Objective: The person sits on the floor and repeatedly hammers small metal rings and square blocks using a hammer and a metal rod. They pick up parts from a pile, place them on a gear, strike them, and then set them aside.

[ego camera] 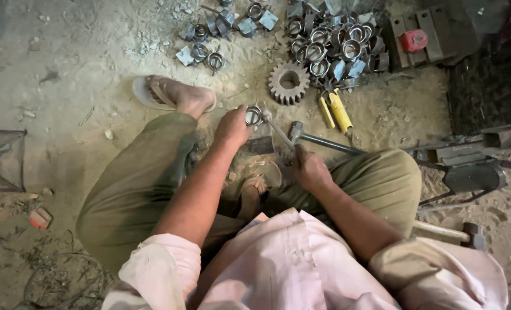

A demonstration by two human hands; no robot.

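We sit on the dusty ground (83, 86) with our knees bent and our feet in sandals. Our left hand (233, 126) is closed on a small metal ring piece (253, 115) and holds it down on a flat dark metal block (260, 144) that lies on the ground between our feet. Our fingers wrap the near side of the ring piece, so we see only its round top. Our right hand (311, 170) is shut tight around a thin metal rod (278, 131). The rod leans up and to the left, and its tip touches the ring piece.

A hammer (318, 139) lies on the ground just beside our right hand, with its head near the rod. A big gear wheel (289, 83) lies flat a little past the ring piece. Yellow-handled pliers (334, 109) lie just to the right of the gear wheel. A big pile of ring pieces (333, 43) sits near the top edge of the ground we see. A smaller bunch of ring pieces (209, 40) lies to the left of that pile. A red round thing (414, 40) sits on a dark plate near the top right corner. Another hammer (456, 232) lies by our right knee.
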